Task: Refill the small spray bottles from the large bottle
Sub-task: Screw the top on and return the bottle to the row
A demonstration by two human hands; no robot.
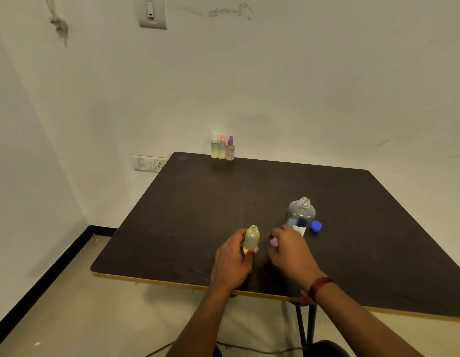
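Dark table (198, 202): left hand (232, 261) grips 1 bottle (251, 238) (right hand (290, 251) pinches cap (274, 242)).

Dim, yellowish, soft overall focus, wide-angle bowing at edges, faint shadows under worktop (198, 202), no glare.

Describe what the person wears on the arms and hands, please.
No sleeves or gloves show. The left hand wears nothing visible. The right hand has a dark red band around its wrist, with a loose end hanging.
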